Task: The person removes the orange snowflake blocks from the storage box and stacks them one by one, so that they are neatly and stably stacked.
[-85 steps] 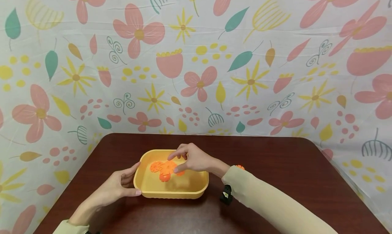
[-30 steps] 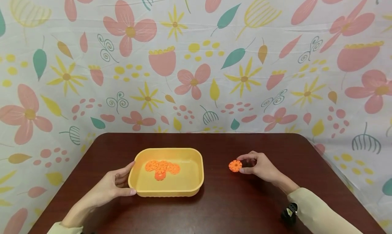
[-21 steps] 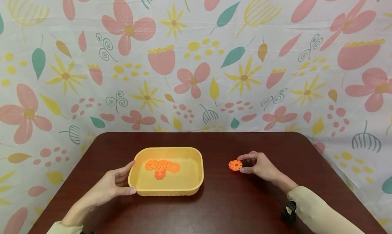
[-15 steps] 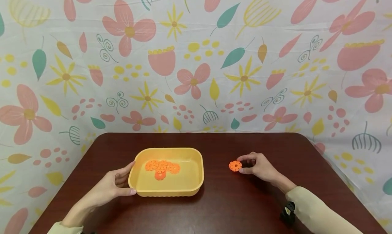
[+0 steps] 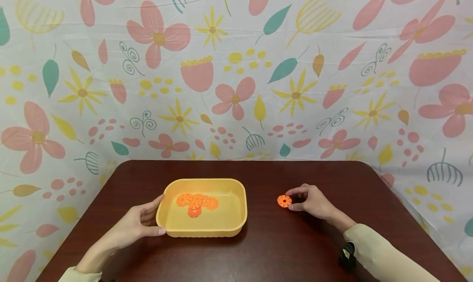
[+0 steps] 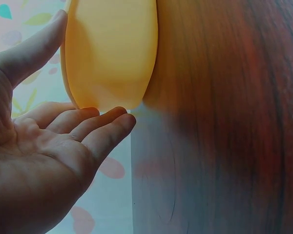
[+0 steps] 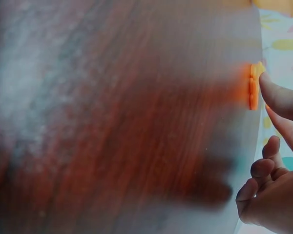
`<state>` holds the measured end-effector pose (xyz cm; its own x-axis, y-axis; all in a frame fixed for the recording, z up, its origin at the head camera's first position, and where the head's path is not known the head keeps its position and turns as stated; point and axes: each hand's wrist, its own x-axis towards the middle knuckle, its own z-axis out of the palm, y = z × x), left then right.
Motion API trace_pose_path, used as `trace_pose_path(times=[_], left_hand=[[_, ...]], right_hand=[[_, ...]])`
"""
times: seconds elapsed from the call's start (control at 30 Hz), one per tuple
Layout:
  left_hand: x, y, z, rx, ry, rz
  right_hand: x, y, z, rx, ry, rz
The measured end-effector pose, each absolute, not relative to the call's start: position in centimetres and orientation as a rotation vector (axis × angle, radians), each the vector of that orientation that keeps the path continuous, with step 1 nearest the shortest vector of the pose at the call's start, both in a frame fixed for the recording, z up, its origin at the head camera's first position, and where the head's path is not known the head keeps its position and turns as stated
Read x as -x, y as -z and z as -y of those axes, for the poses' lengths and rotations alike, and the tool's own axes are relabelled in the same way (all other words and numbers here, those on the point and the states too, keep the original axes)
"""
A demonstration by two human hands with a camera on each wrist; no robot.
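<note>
A yellow plastic bin [image 5: 218, 222] stands on the table, left of centre in the head view. Several orange notched discs [image 5: 195, 200] overlap on its floor. My left hand [image 5: 129, 224] rests against the bin's left end, fingers and thumb nearly straight, touching its wall and rim; the left wrist view shows the fingertips at the wall. Right of the bin, my right hand [image 5: 315, 202] pinches an orange notched disc [image 5: 284, 200] by its right edge between thumb and index finger. In the right wrist view the orange discs [image 7: 254, 87] appear edge-on, in layers, low at the table.
The dark brown wooden table [image 5: 266, 249] has rounded far corners. Behind it hangs a white cloth [image 5: 236, 138] with a flower and leaf pattern. A black band [image 5: 347, 255] sits on my right wrist.
Earlier my right hand was over the discs inside the bin; it has moved right to the disc beside the bin. Over the last second both hands stay almost still.
</note>
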<state>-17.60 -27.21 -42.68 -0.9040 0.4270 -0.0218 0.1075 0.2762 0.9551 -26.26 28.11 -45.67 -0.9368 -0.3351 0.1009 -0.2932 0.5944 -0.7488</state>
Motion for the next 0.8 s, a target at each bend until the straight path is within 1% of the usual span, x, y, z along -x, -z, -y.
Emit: trace_pose_path(times=[0.8], left_hand=[[17.67,42.82,27.25,-0.493,-1.677,-2.266]], right_hand=[[26.49,45.71,-27.98,0.523,1.216,-2.796]])
